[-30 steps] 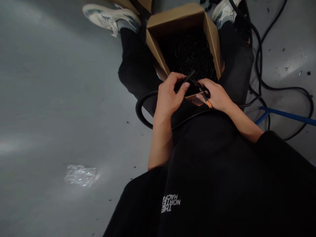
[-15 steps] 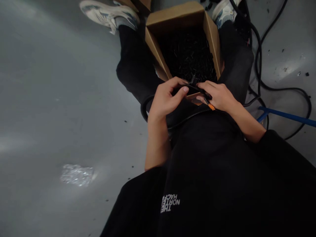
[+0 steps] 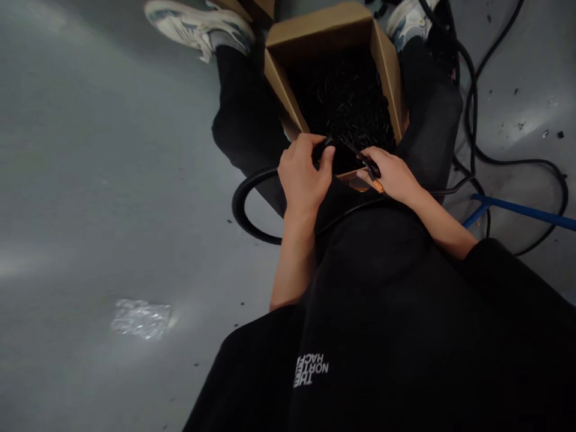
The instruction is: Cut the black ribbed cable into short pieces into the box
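Corrugated conduit (image 3: 235, 207) swung wider; cardboard box (image 3: 319, 33) stands just beside.

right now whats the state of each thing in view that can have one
black corrugated tube, looped across the lap
left hand, closed on the tube
right hand, pinching a small black-and-orange tool
cardboard box, open, full of short black pieces
floor cable, lying in loose loops
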`<state>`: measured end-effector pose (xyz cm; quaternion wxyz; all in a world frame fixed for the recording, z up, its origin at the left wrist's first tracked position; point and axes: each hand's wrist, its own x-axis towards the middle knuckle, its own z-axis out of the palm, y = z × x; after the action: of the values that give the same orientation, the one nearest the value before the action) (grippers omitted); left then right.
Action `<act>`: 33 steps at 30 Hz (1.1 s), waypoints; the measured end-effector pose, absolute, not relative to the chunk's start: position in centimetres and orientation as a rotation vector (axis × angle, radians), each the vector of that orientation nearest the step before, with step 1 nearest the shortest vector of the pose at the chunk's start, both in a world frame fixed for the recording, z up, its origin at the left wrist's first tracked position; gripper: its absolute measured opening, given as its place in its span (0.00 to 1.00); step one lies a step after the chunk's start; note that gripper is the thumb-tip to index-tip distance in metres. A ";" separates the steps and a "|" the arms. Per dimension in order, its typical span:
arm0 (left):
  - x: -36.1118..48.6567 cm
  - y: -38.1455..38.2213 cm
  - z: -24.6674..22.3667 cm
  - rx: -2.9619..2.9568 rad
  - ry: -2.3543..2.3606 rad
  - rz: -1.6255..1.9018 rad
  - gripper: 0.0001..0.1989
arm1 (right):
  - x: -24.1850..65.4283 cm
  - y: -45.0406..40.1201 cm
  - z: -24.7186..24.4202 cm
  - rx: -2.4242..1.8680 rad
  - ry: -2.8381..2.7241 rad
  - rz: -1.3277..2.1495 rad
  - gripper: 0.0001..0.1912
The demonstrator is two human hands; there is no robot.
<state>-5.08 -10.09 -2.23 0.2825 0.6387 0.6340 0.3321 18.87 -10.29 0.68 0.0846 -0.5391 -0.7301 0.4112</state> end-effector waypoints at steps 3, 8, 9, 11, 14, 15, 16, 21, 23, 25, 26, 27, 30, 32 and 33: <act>-5.6 -9.6 -2.0 1.571 1.563 0.979 0.18 | 19.3 -10.3 1.2 -1.586 -2.309 1.174 0.24; -4.8 -9.4 -1.7 1.502 1.385 0.943 0.18 | 18.3 -10.4 1.1 -1.504 -2.442 1.046 0.24; -4.5 -9.4 -1.7 1.498 1.372 0.935 0.18 | 18.1 -10.5 1.0 -1.513 -2.449 1.032 0.24; -4.2 -9.5 -1.7 1.502 1.363 0.922 0.18 | 17.8 -10.6 0.7 -1.543 -2.445 1.024 0.24; -4.4 -9.5 -2.0 1.540 1.366 0.926 0.22 | 17.7 -10.8 0.2 -1.576 -2.330 1.076 0.24; -4.6 -9.5 -2.1 1.559 1.378 0.921 0.24 | 17.7 -10.9 -0.1 -1.573 -2.261 1.107 0.23; -4.9 -9.4 -2.1 1.579 1.397 0.905 0.24 | 17.8 -10.9 -0.3 -1.558 -2.191 1.141 0.23; -5.1 -9.5 -0.8 1.658 1.432 0.787 0.22 | 18.4 -10.6 -1.0 -1.359 -2.020 1.248 0.23; -4.8 -9.7 0.0 1.595 1.303 0.767 0.26 | 18.8 -10.1 -0.5 -1.278 -2.066 1.221 0.24; -4.5 -9.8 0.6 1.474 1.138 0.746 0.30 | 19.3 -9.6 0.7 -1.222 -2.177 1.167 0.25; -4.5 -9.8 0.8 1.411 1.071 0.737 0.31 | 19.4 -9.4 1.4 -1.205 -2.245 1.138 0.24; -4.5 -9.8 0.9 1.361 1.021 0.729 0.32 | 19.6 -9.2 2.2 -1.194 -2.313 1.111 0.23; -4.7 -9.6 1.0 1.297 0.985 0.740 0.32 | 19.8 -9.0 4.0 -1.228 -2.454 1.056 0.21; -4.8 -9.5 1.0 1.310 1.031 0.776 0.32 | 19.8 -9.0 4.5 -1.286 -2.473 1.035 0.23; -4.8 -9.5 1.0 1.329 1.066 0.792 0.32 | 19.8 -9.1 4.5 -1.304 -2.468 1.028 0.24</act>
<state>-4.82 -9.51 1.03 0.5903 0.5708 0.4582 0.3403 19.84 -9.10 4.53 0.0835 -0.4369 -0.8268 0.3443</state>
